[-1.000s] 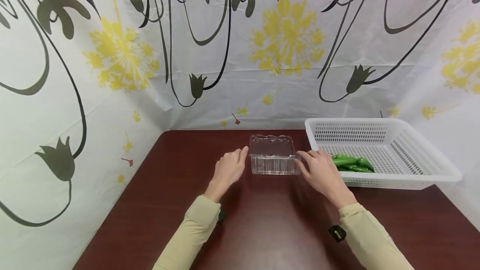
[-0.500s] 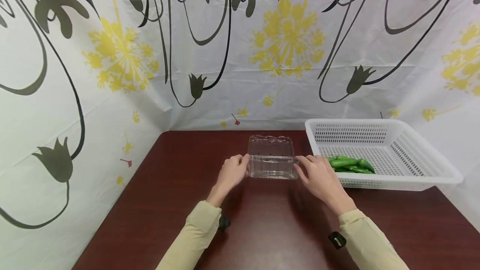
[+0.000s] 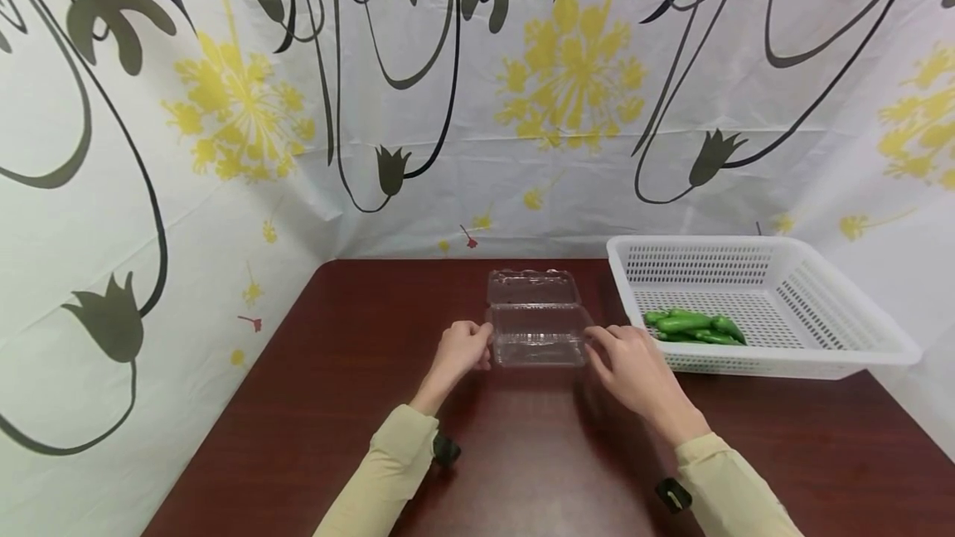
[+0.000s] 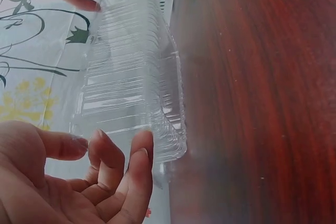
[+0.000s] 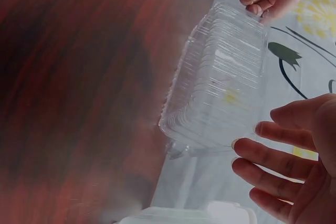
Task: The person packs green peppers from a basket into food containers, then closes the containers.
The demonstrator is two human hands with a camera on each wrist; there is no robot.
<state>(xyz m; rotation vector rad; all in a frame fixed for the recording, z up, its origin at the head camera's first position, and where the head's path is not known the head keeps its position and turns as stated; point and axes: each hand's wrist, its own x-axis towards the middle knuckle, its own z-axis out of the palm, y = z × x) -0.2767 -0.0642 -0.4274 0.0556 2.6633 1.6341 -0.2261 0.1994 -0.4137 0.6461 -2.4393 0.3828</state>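
A clear plastic clamshell container (image 3: pixel 539 338), its lid (image 3: pixel 533 287) raised at the back, is between both hands over the dark red table. My left hand (image 3: pixel 462 352) holds its left end by the rim; in the left wrist view the thumb and curled fingers (image 4: pixel 140 169) meet that end. At the opposite end, my right hand (image 3: pixel 632 371) holds the rim between thumb and fingers. The right wrist view has those fingers (image 5: pixel 278 158) rather long and spread at the container's near corner. Ribbed walls show in both wrist views.
To the right stands a white perforated basket (image 3: pixel 858 305) with several green peppers (image 3: pixel 690 325) in its near left corner. A white cloth (image 3: pixel 418 106) with grey and yellow flowers hangs behind the wood-grain table (image 3: pixel 358 305).
Both hands have drawn the container toward me and slightly left. Its front wall has tipped so that more of the inside shows. Basket and peppers have stayed put.
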